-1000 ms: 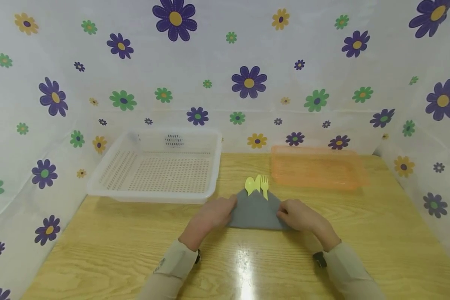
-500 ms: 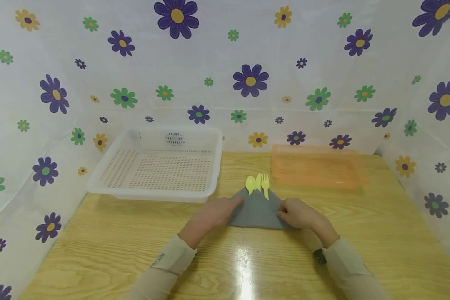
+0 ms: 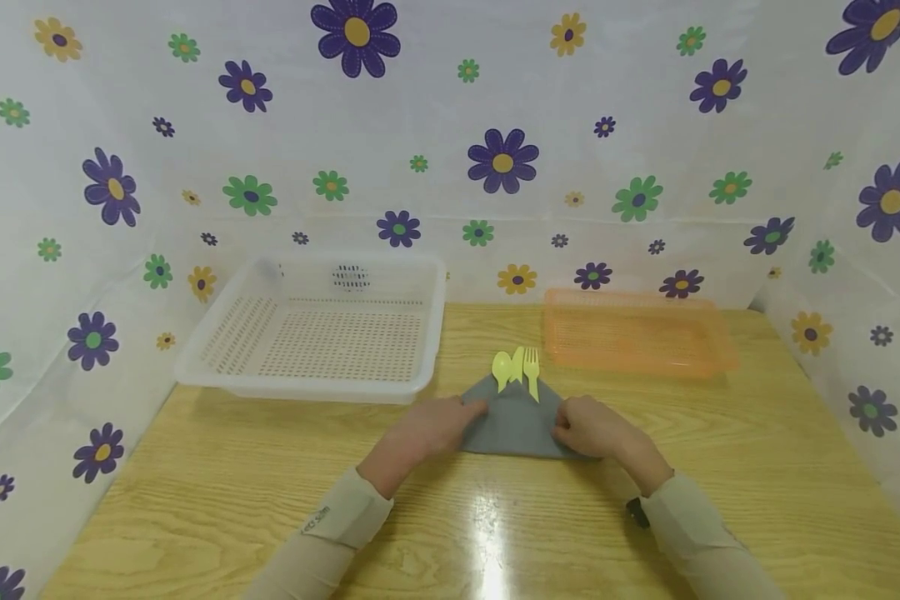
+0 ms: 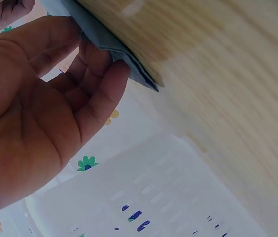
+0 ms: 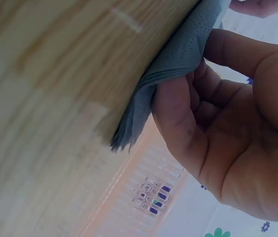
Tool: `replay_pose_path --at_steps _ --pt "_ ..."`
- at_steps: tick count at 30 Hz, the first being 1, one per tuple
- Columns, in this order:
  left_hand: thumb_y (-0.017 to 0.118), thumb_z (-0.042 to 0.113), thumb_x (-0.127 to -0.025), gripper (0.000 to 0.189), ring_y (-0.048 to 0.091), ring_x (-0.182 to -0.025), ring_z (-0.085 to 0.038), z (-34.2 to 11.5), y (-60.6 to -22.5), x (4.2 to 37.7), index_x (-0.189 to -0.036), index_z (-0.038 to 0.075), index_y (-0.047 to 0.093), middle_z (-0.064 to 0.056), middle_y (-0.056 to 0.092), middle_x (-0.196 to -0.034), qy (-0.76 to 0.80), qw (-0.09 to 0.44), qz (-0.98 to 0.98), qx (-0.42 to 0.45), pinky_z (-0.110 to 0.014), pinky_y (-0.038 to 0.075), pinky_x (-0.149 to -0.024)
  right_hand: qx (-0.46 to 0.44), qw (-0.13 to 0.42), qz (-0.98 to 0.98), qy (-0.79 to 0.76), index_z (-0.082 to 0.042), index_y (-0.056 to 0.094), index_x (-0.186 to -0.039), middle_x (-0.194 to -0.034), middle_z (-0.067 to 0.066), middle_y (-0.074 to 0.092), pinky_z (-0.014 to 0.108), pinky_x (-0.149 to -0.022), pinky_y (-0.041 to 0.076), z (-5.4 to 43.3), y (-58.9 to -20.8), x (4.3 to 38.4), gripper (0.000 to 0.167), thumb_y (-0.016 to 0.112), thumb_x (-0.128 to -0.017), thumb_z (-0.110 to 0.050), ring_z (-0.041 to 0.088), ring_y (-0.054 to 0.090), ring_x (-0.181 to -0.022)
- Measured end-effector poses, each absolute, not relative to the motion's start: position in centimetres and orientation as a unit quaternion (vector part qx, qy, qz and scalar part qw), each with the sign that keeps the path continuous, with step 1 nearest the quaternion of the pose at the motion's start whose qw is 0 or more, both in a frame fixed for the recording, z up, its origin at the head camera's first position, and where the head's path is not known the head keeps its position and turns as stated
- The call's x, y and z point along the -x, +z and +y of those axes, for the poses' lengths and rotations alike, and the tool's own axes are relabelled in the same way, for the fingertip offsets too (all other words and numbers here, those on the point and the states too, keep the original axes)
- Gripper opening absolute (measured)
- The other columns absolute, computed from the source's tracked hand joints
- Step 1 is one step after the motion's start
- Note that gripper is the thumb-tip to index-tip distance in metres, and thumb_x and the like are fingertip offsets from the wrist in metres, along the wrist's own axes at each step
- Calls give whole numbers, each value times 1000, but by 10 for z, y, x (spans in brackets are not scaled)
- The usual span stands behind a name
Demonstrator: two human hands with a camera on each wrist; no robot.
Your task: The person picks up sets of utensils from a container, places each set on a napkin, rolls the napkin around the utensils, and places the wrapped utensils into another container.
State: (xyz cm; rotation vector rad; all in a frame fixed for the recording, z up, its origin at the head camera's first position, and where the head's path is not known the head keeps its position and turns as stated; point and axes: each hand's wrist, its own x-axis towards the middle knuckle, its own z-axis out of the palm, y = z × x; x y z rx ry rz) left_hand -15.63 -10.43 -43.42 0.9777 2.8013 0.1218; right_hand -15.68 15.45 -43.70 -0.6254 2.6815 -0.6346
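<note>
In the head view, a folded grey paper napkin (image 3: 513,427) lies on the table, narrowing toward the far side. A yellow-green plastic spoon (image 3: 502,367), knife (image 3: 517,362) and fork (image 3: 532,371) stick out of its far end; their lower parts are hidden inside. My left hand (image 3: 429,432) pinches the napkin's left side, its thumb on the top face. On the right side, my right hand (image 3: 598,430) grips the opposite edge with curled fingers. Both wrist views show fingertips against the layered napkin edge (image 4: 112,47), and the right one shows a ragged corner (image 5: 126,131).
A white perforated basket (image 3: 300,387) stands at the back left. At the back right lies a shallow orange basket (image 3: 641,362). Behind the wooden table (image 3: 217,492) hangs a flower-patterned sheet (image 3: 390,117), which also covers both sides.
My left thumb has slid inward, to the right, over the napkin's top face. The right hand stays nearly still on its edge. The cutlery keeps its place in the napkin.
</note>
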Motion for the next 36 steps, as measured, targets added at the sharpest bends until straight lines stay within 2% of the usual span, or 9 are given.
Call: replay_pose_path --at_steps 4,7,13,17,22,27,31,36 --pt "55 3 -94 26 67 -84 -30 -103 -436 153 -117 15 51 -15 65 -95 34 85 946 -313 -43 54 -62 209 150 943 -213 -9 55 -78 -67 -2 52 26 -56 38 155 -439 156 18 65 -93 -9 12 46 -61" --pt "54 6 -96 25 67 -87 -32 -102 -437 151 -120 15 51 -16 65 -101 18 79 950 -302 -43 54 -64 215 137 943 -216 -9 52 -86 -71 0 53 28 -58 40 156 -441 154 15 65 -94 -10 13 47 -64" --pt "60 12 -95 26 63 -85 -29 -101 -441 143 -120 12 52 -15 60 -102 -34 32 951 -306 -39 54 -61 243 113 940 -210 -11 55 -83 -74 -2 52 27 -59 40 156 -440 145 15 66 -93 -12 11 46 -67" --pt "61 10 -95 25 60 -86 -28 -100 -442 141 -118 9 53 -15 56 -104 -39 12 950 -311 -36 53 -60 259 107 939 -199 -12 56 -83 -80 -1 51 26 -60 40 157 -439 140 16 68 -93 -13 10 45 -68" --pt "53 7 -100 21 63 -90 -25 -98 -444 140 -120 7 54 -13 58 -105 -9 57 947 -318 -37 55 -63 256 111 941 -193 -13 57 -83 -82 -1 50 25 -59 40 155 -439 137 16 68 -93 -16 10 45 -68" --pt "53 21 -103 21 63 -89 -23 -96 -448 142 -117 6 55 -12 58 -102 25 87 946 -310 -38 56 -64 240 115 945 -191 -13 57 -81 -80 -1 49 26 -58 38 153 -439 136 22 70 -92 -27 11 44 -67" --pt "56 37 -101 34 63 -95 -25 -94 -450 145 -115 7 56 -14 60 -106 59 95 947 -301 -41 56 -71 235 116 948 -181 -12 56 -81 -79 0 49 26 -56 37 150 -439 137 30 71 -91 -36 12 44 -67" --pt "54 47 -100 50 62 -103 -27 -90 -447 146 -126 4 54 -17 61 -110 67 113 946 -295 -43 55 -80 227 123 953 -161 -10 56 -81 -77 1 48 28 -55 36 144 -440 140 35 71 -90 -41 14 44 -66"
